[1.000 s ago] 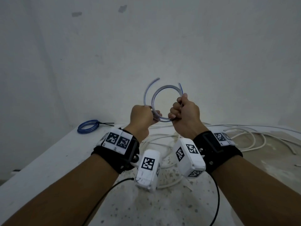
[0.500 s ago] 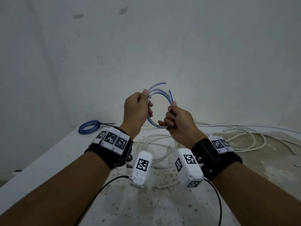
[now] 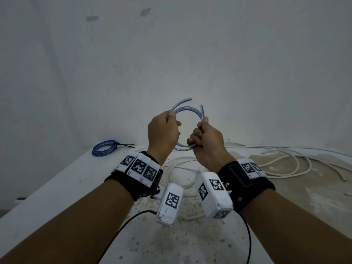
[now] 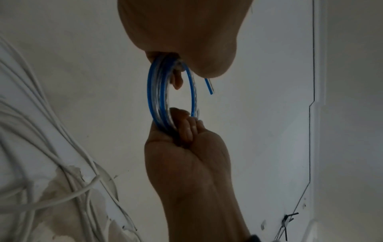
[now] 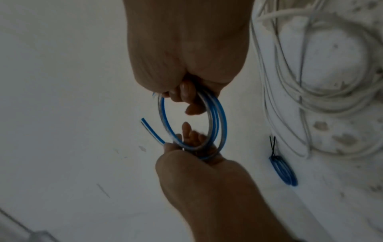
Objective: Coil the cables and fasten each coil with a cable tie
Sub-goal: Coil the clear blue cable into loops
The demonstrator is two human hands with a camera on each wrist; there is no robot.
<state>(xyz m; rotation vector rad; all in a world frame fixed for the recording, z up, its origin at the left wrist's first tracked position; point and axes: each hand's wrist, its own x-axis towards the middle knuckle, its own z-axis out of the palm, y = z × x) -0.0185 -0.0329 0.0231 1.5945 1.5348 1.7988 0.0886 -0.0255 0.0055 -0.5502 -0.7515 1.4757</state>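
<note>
Overhead, the head camera looks down on a pale speckled table (image 3: 57, 187) set against a plain grey-white wall (image 3: 190, 54). A big loose tangle of white cable (image 3: 282, 168) sprawls across the table's far right part and runs under both forearms, uncoiled. At the table's far left corner, close to the wall, lies a finished blue coil (image 3: 103, 148), flat on the surface and cinched at its right edge by a black cable tie (image 3: 124, 144) whose tails point right.

Both forearms reach forward above the table, each wearing a black wristband with white marker tags and a white camera block hanging beneath.

The left hand (image 3: 163, 133) and the right hand (image 3: 206, 141) hold a small coil of clear-and-blue cable (image 3: 187, 109) between them, raised in the air in front of the wall and well above the white tangle. The left hand pinches the coil's upper left arc, thumb and fingers curled closed on the bundled loops. The right hand is a near fist, fingers wrapped tight round the lower right arc. No tie shows on this coil.

Two short free ends of the cable stick out at the top: one curves away beyond the left thumb, the other stands up just above the right hand's fingers (image 3: 200, 128).
</note>
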